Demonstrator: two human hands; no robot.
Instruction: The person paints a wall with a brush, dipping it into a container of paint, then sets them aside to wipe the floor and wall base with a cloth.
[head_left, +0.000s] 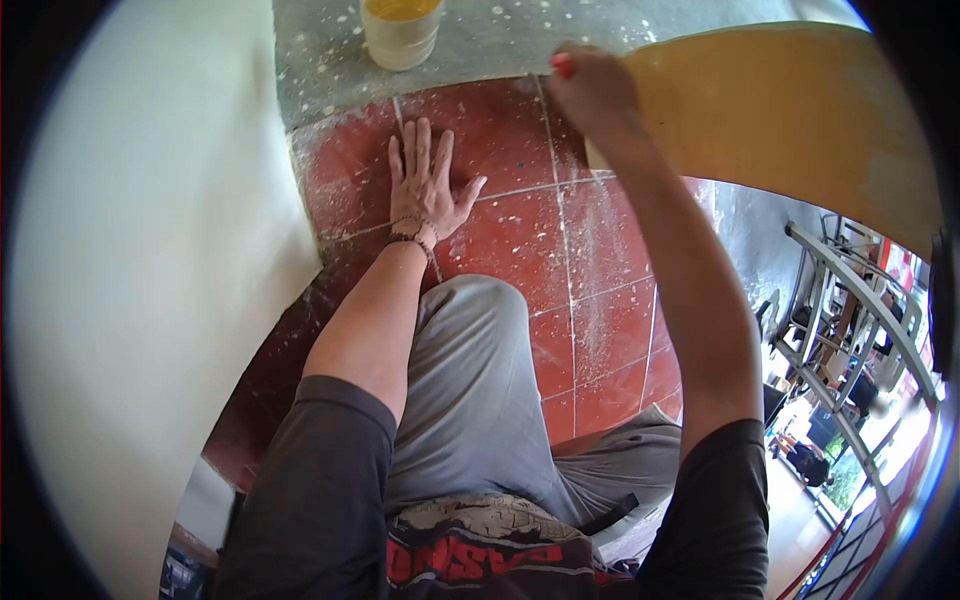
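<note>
My left hand (426,185) lies flat on the red tiled floor (510,235), fingers spread, with a beaded bracelet at its wrist. Raised at the lower end of a yellow-painted wall (760,100), my right hand (600,95) is closed around a small red thing (562,66). Only a bit of red shows past the fingers, so its kind and whether it touches the wall are hidden. Beyond my left hand stands a whitish plastic tub (402,38) with yellow paint-like liquid inside.
Pale wall (140,230) rises close on my left. Past the tiles is a grey, paint-spattered surface (490,40). White dust and specks mark the tiles. Metal frames (850,290) stand at the right, with a person (805,462) farther back.
</note>
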